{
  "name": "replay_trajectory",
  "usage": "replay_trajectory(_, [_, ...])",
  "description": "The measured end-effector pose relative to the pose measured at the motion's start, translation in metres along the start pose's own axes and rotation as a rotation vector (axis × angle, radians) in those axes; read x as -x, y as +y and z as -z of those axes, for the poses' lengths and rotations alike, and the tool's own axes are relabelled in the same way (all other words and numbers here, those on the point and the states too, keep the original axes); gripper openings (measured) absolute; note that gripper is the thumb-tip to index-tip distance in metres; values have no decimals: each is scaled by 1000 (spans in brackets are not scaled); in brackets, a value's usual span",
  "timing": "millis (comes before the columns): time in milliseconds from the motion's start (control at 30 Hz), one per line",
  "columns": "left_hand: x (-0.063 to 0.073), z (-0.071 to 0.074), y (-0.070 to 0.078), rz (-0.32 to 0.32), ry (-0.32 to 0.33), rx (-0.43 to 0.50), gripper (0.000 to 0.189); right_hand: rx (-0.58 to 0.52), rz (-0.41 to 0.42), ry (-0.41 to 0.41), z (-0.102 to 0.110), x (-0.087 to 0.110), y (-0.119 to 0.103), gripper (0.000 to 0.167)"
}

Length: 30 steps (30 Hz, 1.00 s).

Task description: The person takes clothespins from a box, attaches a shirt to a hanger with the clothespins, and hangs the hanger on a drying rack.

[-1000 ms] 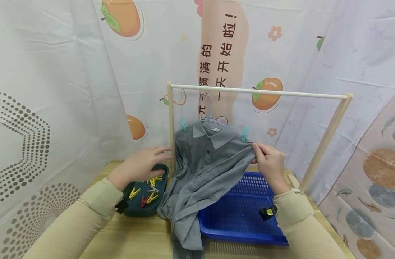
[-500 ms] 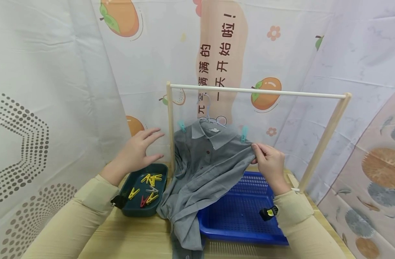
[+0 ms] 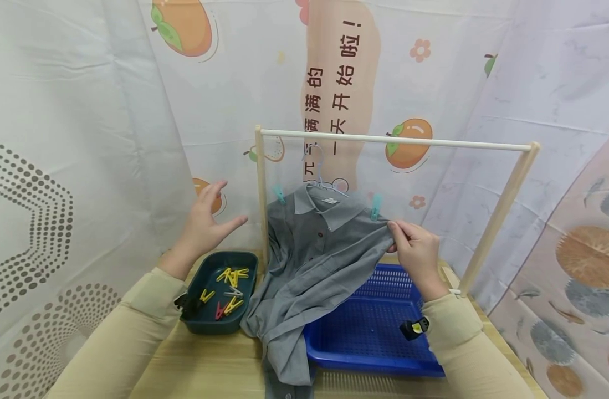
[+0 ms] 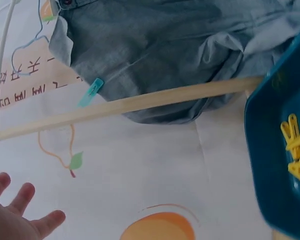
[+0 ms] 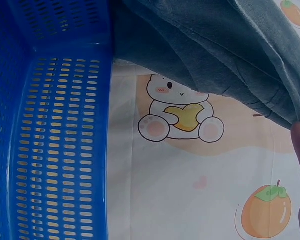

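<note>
A grey button-up shirt is on a pale hanger below the rack's white bar. Teal clothespins sit at both shoulders, one at the left and one at the right. My right hand pinches the shirt just below the right clothespin and pulls the cloth out sideways. Raised with fingers spread, my left hand holds nothing; it is left of the rack's wooden post, above a dark green tray. In the left wrist view its fingertips are apart from the shirt.
Several yellow clothespins, a red clothespin and a grey one lie in the tray. A blue perforated basket stands under the rack, partly behind the shirt. The rack's wooden posts and white bar frame the space.
My left hand has moved up and left, away from the shirt and the rack's left post, uncovering more of the tray. My right hand keeps its pinch on the shirt and has barely moved.
</note>
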<state>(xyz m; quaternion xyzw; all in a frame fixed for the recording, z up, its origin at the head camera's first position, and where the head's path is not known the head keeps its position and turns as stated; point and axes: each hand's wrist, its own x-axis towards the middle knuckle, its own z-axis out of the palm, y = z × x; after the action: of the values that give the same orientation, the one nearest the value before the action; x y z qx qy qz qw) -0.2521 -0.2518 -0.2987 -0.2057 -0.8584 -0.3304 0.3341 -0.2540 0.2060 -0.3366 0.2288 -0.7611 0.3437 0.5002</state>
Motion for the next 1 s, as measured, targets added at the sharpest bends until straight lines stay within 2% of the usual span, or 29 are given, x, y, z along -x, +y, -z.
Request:
replay_trajectory(133, [0, -7, -4, 74, 38, 80, 90, 6, 14, 2, 0, 1, 0, 13])
replay_trajectory(267, [-2, -16, -6, 122, 74, 190, 86, 9, 15, 0, 0, 1, 0, 13])
replay_trajectory(467, [-7, -29, -10, 201, 85, 311, 84, 8, 15, 5, 1, 1, 0, 13])
replay_trajectory(700, [-6, -41, -16, 286, 82, 360, 83, 4, 39, 17, 1, 1, 1, 11])
replay_trajectory(1000, [-9, -57, -25, 366, 73, 493, 77, -1, 55, 23, 1, 2, 1, 10])
